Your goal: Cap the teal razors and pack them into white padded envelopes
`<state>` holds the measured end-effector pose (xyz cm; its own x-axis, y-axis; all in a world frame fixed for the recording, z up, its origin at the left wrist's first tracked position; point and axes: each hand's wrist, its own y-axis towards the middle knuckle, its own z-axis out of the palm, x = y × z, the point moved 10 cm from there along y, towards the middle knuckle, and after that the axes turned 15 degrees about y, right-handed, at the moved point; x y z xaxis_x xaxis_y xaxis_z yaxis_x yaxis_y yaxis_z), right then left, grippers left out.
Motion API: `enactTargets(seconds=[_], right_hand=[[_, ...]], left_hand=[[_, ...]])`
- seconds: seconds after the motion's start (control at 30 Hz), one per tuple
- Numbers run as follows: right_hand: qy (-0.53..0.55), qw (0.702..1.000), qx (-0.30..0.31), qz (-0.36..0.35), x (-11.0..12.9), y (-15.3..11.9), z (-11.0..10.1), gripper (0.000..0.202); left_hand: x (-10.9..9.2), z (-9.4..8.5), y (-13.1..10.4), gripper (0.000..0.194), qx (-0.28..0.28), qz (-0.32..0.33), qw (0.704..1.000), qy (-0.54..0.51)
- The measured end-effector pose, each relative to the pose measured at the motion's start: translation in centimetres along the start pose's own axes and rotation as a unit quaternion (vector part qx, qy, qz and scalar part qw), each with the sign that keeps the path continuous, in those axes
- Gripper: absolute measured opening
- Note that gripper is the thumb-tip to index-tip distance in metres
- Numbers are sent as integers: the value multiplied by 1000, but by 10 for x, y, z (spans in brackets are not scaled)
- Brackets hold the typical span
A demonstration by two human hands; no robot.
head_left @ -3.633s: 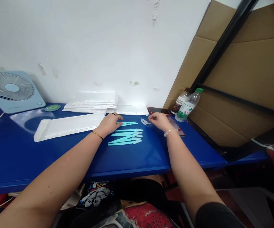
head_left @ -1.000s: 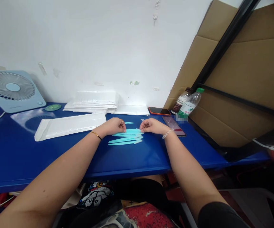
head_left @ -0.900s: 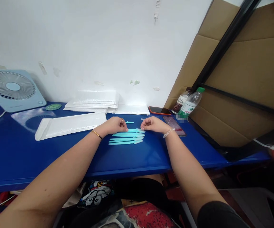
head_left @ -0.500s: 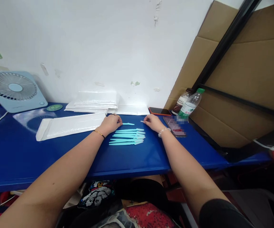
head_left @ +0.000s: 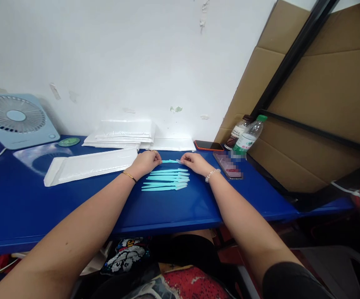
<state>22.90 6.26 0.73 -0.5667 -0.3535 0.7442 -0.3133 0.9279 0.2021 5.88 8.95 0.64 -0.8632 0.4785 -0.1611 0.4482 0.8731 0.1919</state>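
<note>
White wall behind the table: scuffed, with peeled patches and green remnants. Tabletop blue, glossy; its back edge runs along the wall. Right side: brown cardboard sheets, creased, with a black metal frame bar slanting across them and a thinner crossbar lower down. White tie at lower right. Reddish floor partly visible under the table. Lighting bright; reflections on tabletop.

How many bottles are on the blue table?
2. The brown-capped bottle is on the right, near the cardboard; the green-capped bottle is just in front, partly overlapping it.
</note>
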Motion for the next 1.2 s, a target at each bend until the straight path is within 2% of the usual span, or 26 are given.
enactTargets(seconds=[0.17, 0.3, 0.33, 0.4, 0.47, 0.5, 0.53, 0.6, 0.7, 0.77, 0.87, 1.03, 1.13, 1.2], right_hand=[[18, 999, 29, -8, 14, -3, 10, 15], [19, 998, 57, 0, 15, -6, 14, 18], [17, 998, 61, 0, 16, -7, 14, 20], [5, 997, 75, -15, 22, -12, 14, 32], [-31, 993, 105, -37, 34, -20, 19, 59], [-57, 990, 123, -44, 40, -26, 23, 71], [-84, 986, 140, -46, 45, -31, 29, 79], [-134, 978, 155, -52, 57, -42, 38, 76], [-187, 969, 143, -70, 74, -57, 51, 44], [-216, 964, 127, -88, 81, -65, 58, 25], [-250, 954, 126, -109, 87, -74, 68, 15], [-282, 945, 145, -83, 88, -77, 76, 21], [-286, 946, 138, -68, 91, -77, 76, 25], [-271, 954, 113, -55, 92, -77, 72, 27]], left_hand=[[-18, -6, -4, 22, 0, 26, 1000, -3], [-26, -4, -10, 30, 39, 37, 998, 19], [-28, -2, -12, 38, 54, 45, 997, 24], [-34, 0, -19, 65, 85, 76, 993, 37], [-43, 0, -29, 90, 114, 113, 985, 56], [-48, -1, -34, 94, 127, 125, 982, 63], [-53, -3, -39, 92, 137, 134, 979, 67], [-64, -6, -48, 75, 152, 146, 975, 76], [-81, -7, -61, 39, 157, 158, 968, 118], [-91, -5, -67, 27, 138, 162, 963, 164], [-102, -2, -76, 24, 105, 169, 959, 201], [-112, -2, -87, 27, 85, 187, 960, 193], [-110, -9, -88, 25, 83, 172, 962, 195], [-109, -23, -88, 23, 65, 160, 964, 200]])
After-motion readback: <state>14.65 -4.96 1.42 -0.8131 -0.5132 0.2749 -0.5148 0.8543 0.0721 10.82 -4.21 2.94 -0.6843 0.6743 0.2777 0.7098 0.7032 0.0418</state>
